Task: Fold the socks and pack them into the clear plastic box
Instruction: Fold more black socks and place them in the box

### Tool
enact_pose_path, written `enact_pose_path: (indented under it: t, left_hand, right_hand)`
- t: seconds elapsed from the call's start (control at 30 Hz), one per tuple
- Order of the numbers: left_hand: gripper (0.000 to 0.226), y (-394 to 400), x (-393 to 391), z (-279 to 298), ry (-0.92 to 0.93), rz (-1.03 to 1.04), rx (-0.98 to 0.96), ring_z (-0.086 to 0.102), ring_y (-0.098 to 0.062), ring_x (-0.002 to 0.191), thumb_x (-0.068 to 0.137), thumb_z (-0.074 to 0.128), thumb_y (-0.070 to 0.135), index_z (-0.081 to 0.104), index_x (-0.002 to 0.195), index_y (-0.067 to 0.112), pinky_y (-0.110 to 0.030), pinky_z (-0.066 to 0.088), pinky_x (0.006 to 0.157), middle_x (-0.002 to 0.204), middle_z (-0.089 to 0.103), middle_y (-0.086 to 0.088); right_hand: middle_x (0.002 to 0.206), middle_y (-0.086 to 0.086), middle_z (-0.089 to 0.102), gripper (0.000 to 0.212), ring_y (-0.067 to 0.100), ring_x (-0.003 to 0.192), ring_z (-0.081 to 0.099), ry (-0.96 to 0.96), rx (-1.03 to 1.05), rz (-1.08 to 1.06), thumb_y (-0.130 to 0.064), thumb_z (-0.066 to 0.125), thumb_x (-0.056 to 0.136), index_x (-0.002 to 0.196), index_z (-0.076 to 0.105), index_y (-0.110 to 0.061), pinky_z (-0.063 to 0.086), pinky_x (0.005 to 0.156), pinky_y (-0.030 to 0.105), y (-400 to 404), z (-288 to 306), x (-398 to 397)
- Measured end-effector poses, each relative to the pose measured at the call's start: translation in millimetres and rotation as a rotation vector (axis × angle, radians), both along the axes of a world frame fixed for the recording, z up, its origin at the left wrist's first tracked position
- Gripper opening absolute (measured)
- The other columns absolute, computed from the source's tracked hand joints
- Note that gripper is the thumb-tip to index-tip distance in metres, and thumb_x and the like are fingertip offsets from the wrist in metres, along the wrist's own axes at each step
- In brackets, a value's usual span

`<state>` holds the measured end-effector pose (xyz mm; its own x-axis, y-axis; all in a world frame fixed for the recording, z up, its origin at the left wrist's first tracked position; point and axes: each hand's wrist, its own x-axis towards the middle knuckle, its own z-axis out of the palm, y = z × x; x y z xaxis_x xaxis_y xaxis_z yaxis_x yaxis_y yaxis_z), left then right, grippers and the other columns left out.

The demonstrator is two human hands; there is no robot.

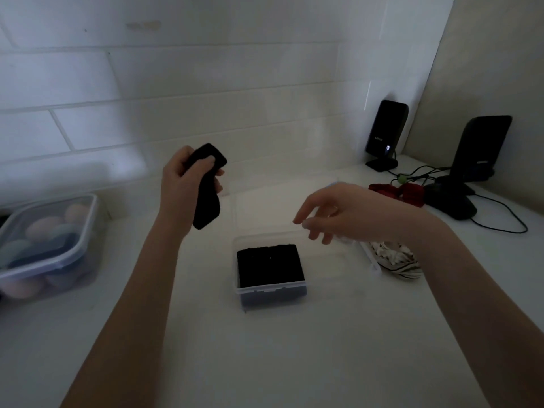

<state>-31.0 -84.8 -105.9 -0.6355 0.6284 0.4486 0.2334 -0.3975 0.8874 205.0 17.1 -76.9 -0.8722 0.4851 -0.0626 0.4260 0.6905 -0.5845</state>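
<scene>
My left hand point(184, 178) is raised above the white counter and holds a black sock point(206, 198) that hangs down from its fingers. The clear plastic box point(272, 291) stands in the middle of the counter, with dark folded socks point(269, 265) filling its left part. My right hand point(338, 214) hovers over the far right side of the box, fingers spread and pointing left, holding nothing. A striped white sock point(396, 259) lies bunched on the counter just right of the box, partly behind my right wrist.
A lidded plastic container point(48, 248) with pastel rounded items sits at the left edge. At the back right stand two black devices on stands point(385, 134) point(479, 148) with cables, and a red item point(397, 192). A tiled wall runs behind.
</scene>
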Motion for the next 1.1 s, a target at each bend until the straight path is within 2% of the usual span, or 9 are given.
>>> enact_pose_path:
  t: [0.13, 0.23, 0.3, 0.37, 0.43, 0.6, 0.73, 0.87, 1.1]
  left_hand:
    - [0.013, -8.9, 15.5, 21.2, 0.060, -0.155, 0.105, 0.056, -0.009, 0.052, 0.080, 0.061, 0.026, 0.050, 0.072, 0.026, -0.026, 0.048, 0.056, 0.062, 0.059, 0.009]
    - [0.013, -11.3, 36.6, 24.8, 0.171, -0.296, 0.060, 0.053, -0.004, 0.053, 0.072, 0.066, 0.031, 0.054, 0.070, 0.033, -0.021, 0.045, 0.054, 0.064, 0.057, 0.016]
    - [0.021, -8.8, 51.9, 22.3, 0.281, -0.356, 0.006, 0.053, -0.005, 0.055, 0.065, 0.072, 0.027, 0.053, 0.071, 0.029, -0.018, 0.044, 0.053, 0.063, 0.057, 0.014]
    - [0.028, -4.7, 64.0, 18.6, 0.368, -0.386, -0.059, 0.056, -0.012, 0.062, 0.060, 0.078, 0.023, 0.054, 0.074, 0.024, -0.024, 0.047, 0.059, 0.067, 0.060, 0.005]
    - [0.031, -1.2, 70.2, 15.1, 0.416, -0.415, -0.086, 0.060, -0.011, 0.065, 0.059, 0.081, 0.020, 0.056, 0.076, 0.022, -0.022, 0.048, 0.062, 0.069, 0.064, 0.007]
    - [0.041, 1.7, 69.1, 9.6, 0.208, -0.450, -0.163, 0.071, -0.017, 0.070, 0.065, 0.078, 0.019, 0.053, 0.096, 0.026, -0.026, 0.055, 0.064, 0.082, 0.073, 0.005]
    - [0.017, -0.2, 70.8, 10.3, 0.103, -0.552, -0.234, 0.073, -0.028, 0.071, 0.084, 0.059, 0.033, 0.063, 0.098, 0.025, -0.029, 0.057, 0.061, 0.084, 0.076, -0.003]
    - [0.036, -1.8, 70.5, 9.5, 0.051, -0.634, -0.362, 0.072, -0.033, 0.082, 0.084, 0.056, 0.040, 0.061, 0.105, 0.011, -0.042, 0.059, 0.075, 0.091, 0.075, -0.009]
    - [0.033, -5.2, 74.9, 7.4, 0.099, -0.830, -0.465, 0.070, -0.027, 0.098, 0.079, 0.068, 0.024, 0.066, 0.112, 0.017, -0.029, 0.056, 0.077, 0.108, 0.072, -0.009]
  right_hand:
    - [0.079, -0.003, 0.074, 0.015, 0.011, 0.067, 0.071, 0.161, -0.049, -0.003, -0.031, 0.059, 0.089, 0.096, 0.069, -0.021, 0.058, 0.066, 0.025, -4.1, 5.7, 0.1]
    - [0.085, -0.001, 0.074, 0.020, 0.015, 0.070, 0.071, 0.327, -0.148, -0.006, -0.033, 0.057, 0.089, 0.102, 0.067, -0.022, 0.061, 0.066, 0.031, -9.6, 10.1, -1.1]
    - [0.087, 0.001, 0.073, 0.023, 0.017, 0.071, 0.072, 0.439, -0.280, -0.017, -0.035, 0.057, 0.089, 0.107, 0.064, -0.022, 0.061, 0.063, 0.032, -14.9, 11.5, -5.1]
    - [0.079, -0.001, 0.073, 0.025, 0.019, 0.069, 0.071, 0.517, -0.428, -0.042, -0.034, 0.058, 0.089, 0.105, 0.062, -0.015, 0.061, 0.061, 0.036, -21.1, 10.2, -10.3]
    - [0.072, 0.000, 0.070, 0.023, 0.018, 0.068, 0.071, 0.549, -0.408, -0.062, -0.031, 0.060, 0.088, 0.097, 0.061, -0.010, 0.061, 0.060, 0.037, -25.3, 7.0, -14.6]
    - [0.077, 0.004, 0.068, 0.021, 0.020, 0.069, 0.070, 0.654, -0.324, -0.186, -0.025, 0.061, 0.089, 0.094, 0.061, -0.004, 0.061, 0.057, 0.037, -19.6, 8.2, -13.6]
    - [0.071, 0.004, 0.064, 0.020, 0.012, 0.054, 0.062, 0.681, -0.248, -0.209, -0.025, 0.061, 0.089, 0.093, 0.061, -0.005, 0.057, 0.052, 0.031, -14.5, 9.6, -10.9]
    - [0.061, 0.004, 0.060, 0.017, 0.009, 0.040, 0.051, 0.698, -0.164, -0.205, -0.022, 0.069, 0.083, 0.087, 0.063, -0.007, 0.048, 0.042, 0.024, -10.4, 9.9, -8.5]
    - [0.068, 0.002, 0.065, 0.023, 0.009, 0.041, 0.055, 0.790, -0.133, -0.224, -0.018, 0.075, 0.077, 0.095, 0.064, -0.009, 0.045, 0.038, 0.021, -14.2, 7.6, -10.4]
